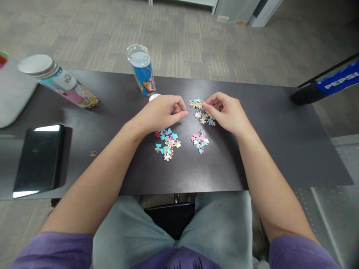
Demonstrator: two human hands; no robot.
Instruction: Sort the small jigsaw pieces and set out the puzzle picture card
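My right hand pinches the right edge of a joined strip of jigsaw puzzle pieces, thumb and forefinger on a small piece there. To the left of that strip, my left hand hovers over the table with its fingers curled and thumb close to the forefinger; nothing shows in it. A loose pile of pieces lies just below the strip. Nearer to me is a mostly pink pile. Turquoise and pale pieces spread below my left wrist.
A clear-topped blue cartoon canister stands at the far edge, a white lid beside it. Farther left are a white-capped cartoon canister and a black tablet-like object. A Pepsi-labelled cylinder stands at the right on the dark table.
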